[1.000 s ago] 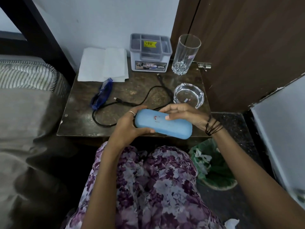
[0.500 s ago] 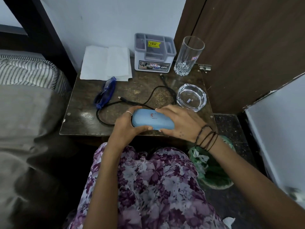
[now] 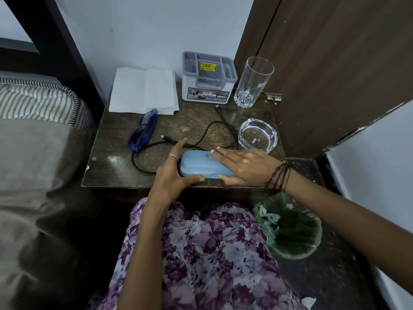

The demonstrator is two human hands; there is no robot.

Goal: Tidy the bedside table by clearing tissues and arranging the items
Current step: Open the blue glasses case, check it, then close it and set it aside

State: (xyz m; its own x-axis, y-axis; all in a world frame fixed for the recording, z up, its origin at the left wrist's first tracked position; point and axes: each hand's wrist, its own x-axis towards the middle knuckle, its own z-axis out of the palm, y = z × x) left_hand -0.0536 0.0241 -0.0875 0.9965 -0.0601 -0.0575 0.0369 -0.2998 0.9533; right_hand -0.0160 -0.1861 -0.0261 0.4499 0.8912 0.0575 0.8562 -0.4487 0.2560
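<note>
Case (image 3: 196, 165) half-hidden under hands (image 3: 245, 166)

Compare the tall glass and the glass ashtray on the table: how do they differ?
The tall glass stands high and narrow at the back, beside the grey organiser; the glass ashtray is low, wide and nearer the front. The tall glass bears a sticker on its side; the ashtray's rim is notched. Both are clear, empty and upright.
</note>
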